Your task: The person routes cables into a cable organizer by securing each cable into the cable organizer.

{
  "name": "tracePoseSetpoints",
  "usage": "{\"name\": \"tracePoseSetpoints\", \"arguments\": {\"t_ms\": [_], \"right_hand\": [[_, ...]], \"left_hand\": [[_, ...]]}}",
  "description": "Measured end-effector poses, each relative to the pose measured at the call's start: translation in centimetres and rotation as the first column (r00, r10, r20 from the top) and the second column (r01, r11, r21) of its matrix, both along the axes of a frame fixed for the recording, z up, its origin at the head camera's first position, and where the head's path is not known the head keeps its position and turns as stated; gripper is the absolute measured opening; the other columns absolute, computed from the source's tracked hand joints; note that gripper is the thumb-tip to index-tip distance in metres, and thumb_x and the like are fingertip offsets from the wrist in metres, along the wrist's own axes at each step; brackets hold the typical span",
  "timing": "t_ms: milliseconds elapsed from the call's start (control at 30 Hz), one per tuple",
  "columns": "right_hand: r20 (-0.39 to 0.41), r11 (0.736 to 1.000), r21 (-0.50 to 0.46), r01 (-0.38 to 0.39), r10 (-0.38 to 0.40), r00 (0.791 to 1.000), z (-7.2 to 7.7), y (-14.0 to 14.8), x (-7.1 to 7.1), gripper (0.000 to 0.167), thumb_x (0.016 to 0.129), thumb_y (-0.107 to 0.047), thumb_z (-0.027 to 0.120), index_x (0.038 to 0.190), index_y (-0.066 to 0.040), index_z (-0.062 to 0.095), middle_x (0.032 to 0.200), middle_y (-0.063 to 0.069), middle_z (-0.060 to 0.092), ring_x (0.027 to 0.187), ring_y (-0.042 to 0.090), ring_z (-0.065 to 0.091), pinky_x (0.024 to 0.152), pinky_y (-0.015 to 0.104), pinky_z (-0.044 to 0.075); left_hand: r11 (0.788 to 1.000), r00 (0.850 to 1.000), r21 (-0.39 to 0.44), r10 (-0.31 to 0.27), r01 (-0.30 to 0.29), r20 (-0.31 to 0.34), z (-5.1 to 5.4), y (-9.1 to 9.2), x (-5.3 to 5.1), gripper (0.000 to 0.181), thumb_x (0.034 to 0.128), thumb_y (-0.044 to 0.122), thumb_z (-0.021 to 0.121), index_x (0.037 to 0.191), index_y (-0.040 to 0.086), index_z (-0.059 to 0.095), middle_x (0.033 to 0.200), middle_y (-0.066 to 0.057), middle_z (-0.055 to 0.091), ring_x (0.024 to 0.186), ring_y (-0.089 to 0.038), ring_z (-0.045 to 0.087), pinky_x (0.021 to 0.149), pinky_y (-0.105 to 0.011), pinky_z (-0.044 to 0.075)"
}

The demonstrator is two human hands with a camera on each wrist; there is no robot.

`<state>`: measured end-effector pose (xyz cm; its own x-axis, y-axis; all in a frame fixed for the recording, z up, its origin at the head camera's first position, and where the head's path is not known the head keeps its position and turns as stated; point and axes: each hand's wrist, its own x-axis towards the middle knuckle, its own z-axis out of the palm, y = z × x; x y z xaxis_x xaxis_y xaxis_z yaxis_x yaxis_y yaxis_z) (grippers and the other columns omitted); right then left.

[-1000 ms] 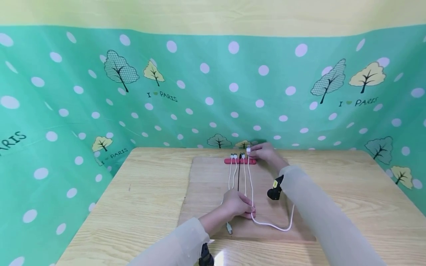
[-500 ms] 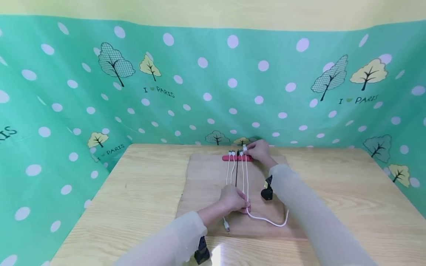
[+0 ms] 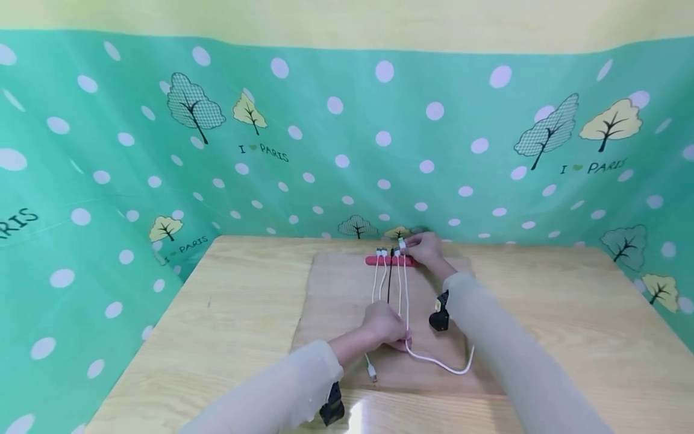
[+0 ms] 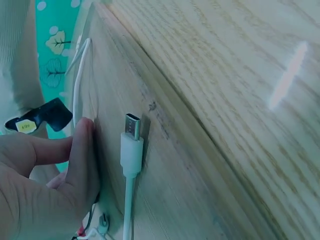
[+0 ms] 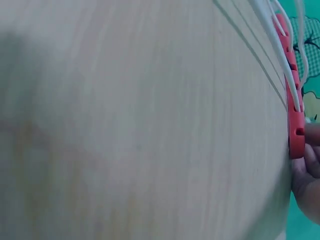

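A red cable organizer strip (image 3: 372,261) lies at the back of the board, with several white cables and one black cable (image 3: 389,283) across it. Just behind its right end, my right hand (image 3: 425,247) pinches the white USB plug (image 3: 402,243) of another cable. That white cable (image 3: 406,301) runs over the strip toward me, and my left hand (image 3: 384,324) pinches it near the board's middle. In the right wrist view, my right fingers (image 5: 312,165) are by the strip's end, beside a vacant slot; the plug is hidden there. A loose USB-C plug (image 4: 131,150) lies beside my left hand.
The thin wooden board (image 3: 325,289) lies on a light wood table (image 3: 244,301). From my left hand the white cable loops (image 3: 455,371) off to the right, under my right forearm. A green dotted curtain (image 3: 303,132) hangs behind the table's back edge.
The white plug in my right hand has shifted slightly left over the strip and now leans a little. My left hand keeps its hold on the cable. The head view has shifted slightly.
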<state>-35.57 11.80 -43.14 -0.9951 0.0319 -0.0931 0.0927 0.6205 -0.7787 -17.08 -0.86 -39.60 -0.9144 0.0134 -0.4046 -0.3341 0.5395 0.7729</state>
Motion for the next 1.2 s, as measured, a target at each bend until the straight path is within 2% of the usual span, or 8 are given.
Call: {"name": "tracePoseSetpoints", "arguments": {"t_ms": [267,567,667,767,867,967,1100,1200], "right_hand": [[0.117,0.977,-0.210,0.039,-0.014,0.993,0.8,-0.6,-0.7,0.047,0.078,-0.002,0.076,0.122,0.002,0.061,0.119,0.019,0.067,0.109,0.029,0.065,0.082,0.026,0.059],[0.222,0.971,-0.218,0.096,-0.046,0.974,1.3,-1.1,-0.5,0.038,0.081,-0.003,0.072,0.119,-0.002,0.064,0.131,0.017,0.060,0.124,0.032,0.054,0.101,0.036,0.052],[0.217,0.963,-0.253,0.094,-0.039,0.975,1.3,-1.0,-0.3,0.039,0.082,-0.003,0.071,0.120,-0.002,0.063,0.130,0.017,0.060,0.122,0.031,0.056,0.097,0.033,0.054],[0.197,0.953,-0.295,0.073,-0.014,0.980,1.6,-0.8,0.0,0.041,0.082,-0.002,0.071,0.122,-0.001,0.061,0.129,0.018,0.062,0.119,0.031,0.060,0.093,0.029,0.056],[0.173,0.953,-0.302,0.028,0.026,0.984,2.1,-0.2,0.7,0.043,0.084,-0.006,0.071,0.125,-0.002,0.059,0.130,0.019,0.062,0.118,0.030,0.061,0.096,0.030,0.055],[0.171,0.956,-0.290,-0.027,0.080,0.982,2.6,0.6,1.7,0.047,0.087,-0.013,0.069,0.131,-0.003,0.056,0.133,0.019,0.058,0.120,0.031,0.059,0.103,0.034,0.051],[0.156,0.955,-0.275,-0.114,0.161,0.975,3.2,1.9,3.4,0.048,0.093,-0.019,0.061,0.137,-0.003,0.048,0.137,0.022,0.053,0.121,0.035,0.057,0.104,0.040,0.050],[0.092,0.961,-0.212,-0.180,0.203,0.975,3.4,3.1,4.9,0.049,0.097,-0.024,0.056,0.139,-0.002,0.045,0.138,0.023,0.052,0.121,0.037,0.057,0.101,0.042,0.052]], "left_hand": [[0.999,0.996,0.045,0.002,-0.006,0.092,0.6,-0.5,-0.2,0.013,0.0730,-0.005,0.075,0.067,-0.006,0.063,0.065,-0.018,0.071,0.061,-0.024,0.073,0.048,-0.019,0.056],[0.997,0.986,0.077,-0.037,0.024,0.163,0.4,-0.8,-0.6,0.016,0.0738,-0.005,0.076,0.067,-0.005,0.061,0.073,-0.021,0.073,0.057,-0.020,0.072,0.049,-0.020,0.057],[0.996,0.992,0.056,-0.076,0.071,0.099,0.2,-1.1,-0.6,0.017,0.0737,0.000,0.078,0.066,-0.004,0.064,0.068,-0.019,0.072,0.055,-0.020,0.071,0.047,-0.020,0.056],[0.992,0.992,0.046,-0.118,0.120,-0.035,-0.1,-1.6,-0.6,0.015,0.0731,0.002,0.080,0.065,-0.002,0.068,0.062,-0.018,0.070,0.050,-0.020,0.069,0.045,-0.022,0.055],[0.985,0.972,0.050,-0.155,0.166,-0.176,-0.4,-2.3,-0.6,0.014,0.0736,0.000,0.079,0.065,-0.004,0.069,0.059,-0.018,0.069,0.047,-0.020,0.068,0.044,-0.023,0.055],[0.978,0.936,0.010,-0.194,0.206,-0.294,-0.4,-3.2,-0.8,0.012,0.0755,0.000,0.075,0.066,-0.004,0.070,0.060,-0.017,0.070,0.047,-0.019,0.067,0.043,-0.020,0.053],[0.978,0.908,-0.032,-0.205,0.208,-0.366,0.1,-5.1,-1.3,0.007,0.0789,0.005,0.074,0.076,0.000,0.072,0.067,-0.014,0.072,0.052,-0.014,0.064,0.046,-0.019,0.050],[0.984,0.900,-0.055,-0.179,0.172,-0.397,0.7,-7.9,-1.8,0.015,0.0836,0.012,0.072,0.094,0.001,0.071,0.081,-0.012,0.073,0.068,-0.014,0.067,0.059,-0.022,0.056]]}}
